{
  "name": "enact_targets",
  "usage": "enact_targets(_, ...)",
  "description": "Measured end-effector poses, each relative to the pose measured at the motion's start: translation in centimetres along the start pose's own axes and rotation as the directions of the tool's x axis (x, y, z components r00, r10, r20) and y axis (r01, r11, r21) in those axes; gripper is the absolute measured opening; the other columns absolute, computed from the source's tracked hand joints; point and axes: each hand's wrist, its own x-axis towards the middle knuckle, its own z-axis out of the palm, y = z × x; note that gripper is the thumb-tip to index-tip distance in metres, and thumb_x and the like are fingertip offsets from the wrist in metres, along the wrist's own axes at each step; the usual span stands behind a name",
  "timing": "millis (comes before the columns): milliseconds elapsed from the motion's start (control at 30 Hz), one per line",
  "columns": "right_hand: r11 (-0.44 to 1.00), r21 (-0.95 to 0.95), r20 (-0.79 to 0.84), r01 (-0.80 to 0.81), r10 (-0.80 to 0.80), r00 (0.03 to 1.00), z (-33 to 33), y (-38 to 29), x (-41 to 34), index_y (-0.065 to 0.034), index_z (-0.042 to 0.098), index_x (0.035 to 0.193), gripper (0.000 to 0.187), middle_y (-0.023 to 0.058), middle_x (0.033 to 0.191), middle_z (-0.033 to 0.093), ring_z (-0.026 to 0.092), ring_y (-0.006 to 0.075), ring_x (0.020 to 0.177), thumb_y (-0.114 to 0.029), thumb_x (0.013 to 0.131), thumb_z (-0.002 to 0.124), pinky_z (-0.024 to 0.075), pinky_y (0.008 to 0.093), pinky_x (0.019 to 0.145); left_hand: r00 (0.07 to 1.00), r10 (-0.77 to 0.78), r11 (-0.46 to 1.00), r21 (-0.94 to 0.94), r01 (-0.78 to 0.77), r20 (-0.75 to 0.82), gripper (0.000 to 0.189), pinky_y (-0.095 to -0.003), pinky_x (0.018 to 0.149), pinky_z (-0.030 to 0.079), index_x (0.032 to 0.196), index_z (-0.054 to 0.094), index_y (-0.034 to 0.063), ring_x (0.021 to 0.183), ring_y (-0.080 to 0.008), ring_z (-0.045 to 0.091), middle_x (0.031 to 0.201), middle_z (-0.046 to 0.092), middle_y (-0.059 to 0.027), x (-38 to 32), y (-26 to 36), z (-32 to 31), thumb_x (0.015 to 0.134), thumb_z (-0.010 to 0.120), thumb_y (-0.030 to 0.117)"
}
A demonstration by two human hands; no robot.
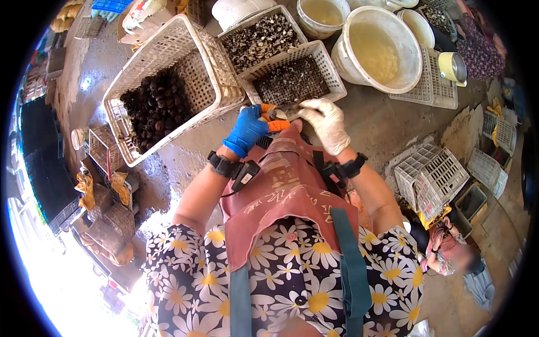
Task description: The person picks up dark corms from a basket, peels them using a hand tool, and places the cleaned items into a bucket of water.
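Observation:
My left hand (248,128), in a blue glove with orange finger covers, pinches a small dark, round piece of produce (276,114). It looks like a water chestnut. Close by on the right, my right hand (324,124) wears a whitish, stained glove. Its curled fingers grip a small thin tool (292,113), mostly hidden, against the piece. Both hands are above the reddish apron (290,168) over my lap. Just beyond them, a white plastic crate (337,90) contains dark and pale peelings. To the left, a larger tilted crate (210,80) holds many dark, round pieces (158,103).
Behind the near crate is another crate of peelings (261,40). A large white bucket (343,63) of cloudy yellowish water stands right, beside a smaller bucket (301,25). A yellow pot (450,67) rests on an overturned crate (438,94). Other people (480,46) sit at the right, near stacked crates (438,177).

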Motion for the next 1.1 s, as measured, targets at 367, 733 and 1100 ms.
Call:
enact_targets(367,0.966,-0.142,0.071,0.218,-0.210,0.975,0.6,-1.5,0.2,-0.0054,0.068,0.089,0.018,0.0045,0.079,0.063,0.058,0.0138,0.073,-0.004,0.071,0.073,0.0473,0.0265,0.066,0.988,0.157,0.935,0.323,-0.147,-0.005,0.035,-0.0234,0.073,0.049,0.101,0.063,-0.0019,0.080,-0.0082,0.058,0.088,0.065,-0.0043,0.1,-0.7,0.4,0.072,0.077,0.012)
enact_targets(733,0.846,0.406,-0.107,-0.347,0.421,0.901,-0.3,2.0,0.8,-0.0004,0.063,0.096,0.017,0.0009,0.088,0.060,0.055,0.0078,0.080,-0.004,0.079,0.067,0.0457,0.0222,0.073,0.987,0.084,0.841,-0.540,0.002,0.135,0.043,-0.0228,0.085,0.046,0.127,0.049,0.0069,0.097,-0.0130,0.057,0.115,0.057,-0.0068,-0.6,-0.5,0.6,0.085,0.059,0.002)
enact_targets(1100,0.933,0.082,-0.068,-0.350,0.355,0.932,-1.1,3.3,0.2,-0.0015,0.066,0.087,0.018,0.0114,0.081,0.064,0.060,0.0223,0.075,-0.016,0.076,0.069,0.0464,0.0307,0.072,0.995,0.081,0.810,-0.585,-0.031,0.060,0.041,-0.0271,0.091,0.045,0.126,0.040,-0.0039,0.106,-0.0187,0.055,0.114,0.058,-0.0157,0.0,-2.7,0.4,0.088,0.053,0.002)
